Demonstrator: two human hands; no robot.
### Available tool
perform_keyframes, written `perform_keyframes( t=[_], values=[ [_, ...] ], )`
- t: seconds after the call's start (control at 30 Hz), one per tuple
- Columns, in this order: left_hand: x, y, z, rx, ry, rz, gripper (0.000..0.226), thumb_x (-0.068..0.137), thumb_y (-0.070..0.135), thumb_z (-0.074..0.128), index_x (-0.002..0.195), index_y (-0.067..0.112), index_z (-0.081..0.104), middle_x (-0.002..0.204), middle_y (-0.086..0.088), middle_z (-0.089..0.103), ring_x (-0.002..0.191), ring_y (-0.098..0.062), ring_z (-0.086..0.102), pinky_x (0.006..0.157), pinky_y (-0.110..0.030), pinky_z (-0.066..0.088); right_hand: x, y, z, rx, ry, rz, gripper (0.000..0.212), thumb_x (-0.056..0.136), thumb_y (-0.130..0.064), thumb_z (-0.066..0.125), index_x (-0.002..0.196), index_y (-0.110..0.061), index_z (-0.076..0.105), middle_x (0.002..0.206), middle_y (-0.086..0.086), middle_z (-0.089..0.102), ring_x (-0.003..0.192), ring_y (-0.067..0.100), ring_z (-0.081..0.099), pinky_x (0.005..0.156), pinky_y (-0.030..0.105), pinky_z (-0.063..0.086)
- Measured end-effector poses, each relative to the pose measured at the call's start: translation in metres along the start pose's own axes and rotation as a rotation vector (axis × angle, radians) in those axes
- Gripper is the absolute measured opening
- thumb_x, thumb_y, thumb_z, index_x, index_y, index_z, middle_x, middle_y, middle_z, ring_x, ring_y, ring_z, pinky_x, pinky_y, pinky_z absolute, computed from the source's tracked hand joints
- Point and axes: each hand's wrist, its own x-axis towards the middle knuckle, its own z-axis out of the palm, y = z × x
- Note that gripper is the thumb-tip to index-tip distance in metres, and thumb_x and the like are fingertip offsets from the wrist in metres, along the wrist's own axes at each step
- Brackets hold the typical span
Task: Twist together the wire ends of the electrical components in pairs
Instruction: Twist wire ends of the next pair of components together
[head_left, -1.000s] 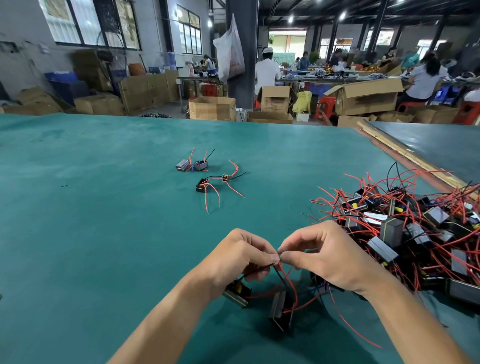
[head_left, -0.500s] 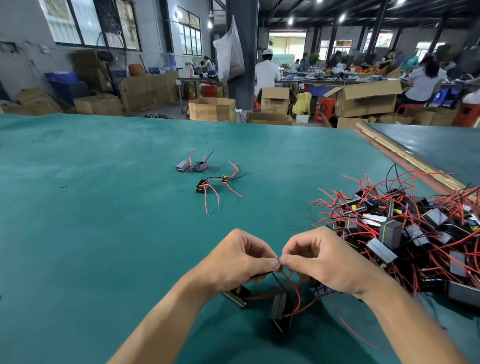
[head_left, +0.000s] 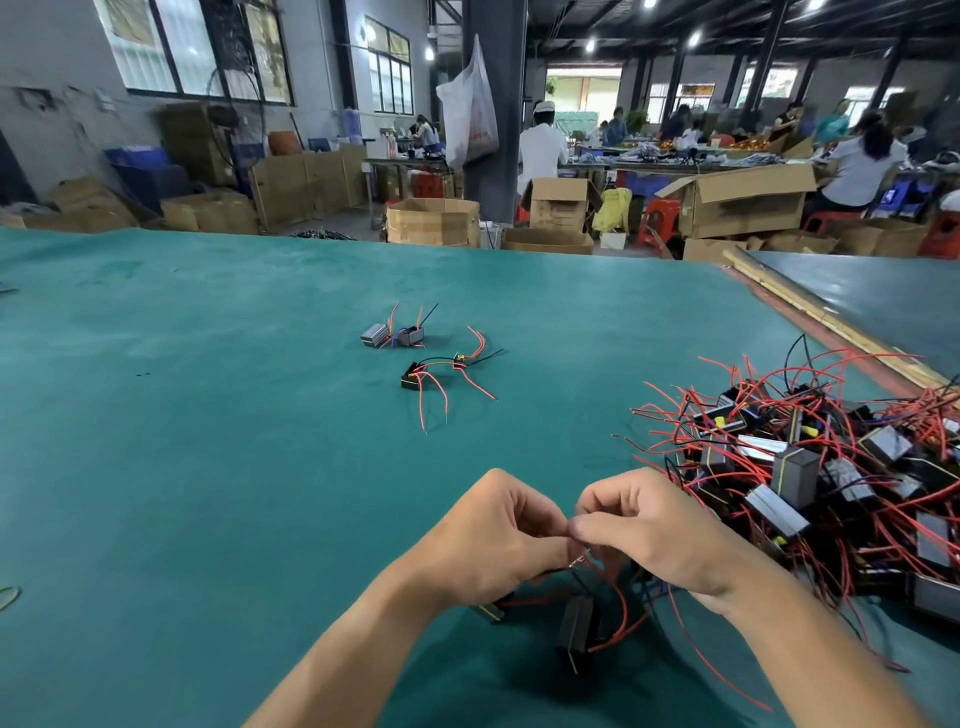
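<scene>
Over the last second I see my hands close in tighter, the right thumb rolling over the left, so I judge the twist is under way. My left hand (head_left: 493, 545) and right hand (head_left: 660, 530) each pinch the wire ends (head_left: 581, 559), with bare strands showing just beneath the fingertips. Knuckles are up, fingers curled, and the black component (head_left: 576, 631) sits below them over the green table (head_left: 208, 415)

Dim workshop: barred windows (head_left: 202, 49), cardboard boxes (head_left: 740, 205), green table (head_left: 182, 415).
</scene>
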Motion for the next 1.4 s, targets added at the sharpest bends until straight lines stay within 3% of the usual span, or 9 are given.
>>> perform_keyframes(
  t=[0.07, 0.17, 0.3, 0.53, 0.7, 0.83, 1.03, 1.3, 1.4],
  values=[
    [0.002, 0.000, 0.002, 0.000, 0.034, 0.013, 0.028, 0.079, 0.029, 0.067, 0.069, 0.003, 0.068, 0.057, -0.007, 0.043, 0.056, -0.019, 0.031, 0.050, -0.038, 0.024, 0.002, -0.001, 0.003, 0.044, 0.026, 0.060, 0.022, 0.071, -0.024, 0.062, 0.056, -0.008, 0.061, 0.054, 0.004, 0.055, 0.054, 0.017, 0.047, 0.053, 0.023, 0.037],
    [0.003, -0.001, 0.002, -0.013, 0.081, 0.017, 0.025, 0.076, 0.029, 0.067, 0.070, 0.005, 0.070, 0.054, 0.000, 0.044, 0.052, -0.016, 0.029, 0.048, -0.028, 0.022, 0.003, 0.002, 0.005, 0.086, 0.049, 0.065, 0.023, 0.077, -0.016, 0.065, 0.063, 0.000, 0.061, 0.056, 0.006, 0.055, 0.053, 0.016, 0.047, 0.052, 0.022, 0.039],
    [0.003, -0.003, 0.000, -0.030, 0.108, -0.022, 0.027, 0.073, 0.030, 0.066, 0.071, 0.003, 0.070, 0.053, 0.001, 0.042, 0.054, -0.018, 0.028, 0.049, -0.028, 0.022, 0.003, 0.002, 0.005, 0.076, 0.106, -0.056, 0.021, 0.089, 0.003, 0.064, 0.071, -0.009, 0.064, 0.061, 0.004, 0.063, 0.054, 0.014, 0.053, 0.054, 0.023, 0.045],
    [0.005, -0.003, -0.004, -0.114, 0.113, -0.085, 0.020, 0.079, 0.023, 0.072, 0.072, 0.004, 0.073, 0.050, 0.004, 0.043, 0.049, -0.012, 0.029, 0.048, -0.024, 0.025, 0.001, 0.006, -0.004, -0.182, 0.128, -0.173, 0.014, 0.086, -0.007, 0.072, 0.082, -0.019, 0.076, 0.075, 0.002, 0.073, 0.067, 0.010, 0.061, 0.068, 0.026, 0.052],
    [0.004, -0.003, -0.005, -0.056, 0.095, -0.093, 0.016, 0.081, 0.018, 0.070, 0.069, 0.008, 0.073, 0.048, 0.008, 0.045, 0.048, -0.010, 0.031, 0.047, -0.020, 0.027, 0.002, 0.006, -0.002, -0.315, 0.114, -0.165, 0.013, 0.087, -0.013, 0.070, 0.078, -0.022, 0.074, 0.071, -0.005, 0.071, 0.063, 0.002, 0.059, 0.065, 0.017, 0.047],
    [0.003, -0.001, -0.004, 0.031, 0.100, -0.065, 0.016, 0.080, 0.020, 0.068, 0.069, 0.008, 0.071, 0.053, 0.004, 0.046, 0.052, -0.012, 0.032, 0.049, -0.022, 0.027, 0.001, 0.002, 0.001, -0.362, 0.075, -0.110, 0.019, 0.088, -0.012, 0.065, 0.072, -0.021, 0.068, 0.062, -0.008, 0.065, 0.057, 0.001, 0.052, 0.059, 0.020, 0.044],
    [0.000, 0.002, 0.001, 0.139, 0.097, 0.020, 0.014, 0.076, 0.017, 0.062, 0.063, 0.015, 0.067, 0.049, 0.007, 0.044, 0.048, -0.010, 0.033, 0.047, -0.020, 0.029, -0.003, -0.003, 0.000, -0.112, -0.093, 0.154, 0.032, 0.094, -0.001, 0.050, 0.070, -0.020, 0.061, 0.058, -0.006, 0.053, 0.052, 0.009, 0.045, 0.048, 0.021, 0.038],
    [0.002, 0.005, -0.003, -0.019, 0.134, -0.035, 0.016, 0.074, 0.029, 0.068, 0.070, 0.014, 0.072, 0.058, 0.004, 0.055, 0.054, -0.011, 0.041, 0.053, -0.023, 0.035, -0.002, -0.005, -0.002, 0.061, -0.077, 0.175, 0.027, 0.095, -0.002, 0.051, 0.072, -0.013, 0.059, 0.057, 0.000, 0.051, 0.048, 0.012, 0.044, 0.046, 0.023, 0.034],
    [0.004, 0.004, -0.004, -0.084, 0.140, -0.065, 0.015, 0.081, 0.021, 0.070, 0.067, 0.016, 0.072, 0.053, 0.007, 0.054, 0.050, -0.009, 0.040, 0.050, -0.020, 0.034, -0.002, -0.002, -0.002, 0.076, -0.043, 0.115, 0.023, 0.095, -0.001, 0.054, 0.074, -0.010, 0.060, 0.057, 0.002, 0.051, 0.048, 0.013, 0.043, 0.047, 0.023, 0.034]
  ],
)
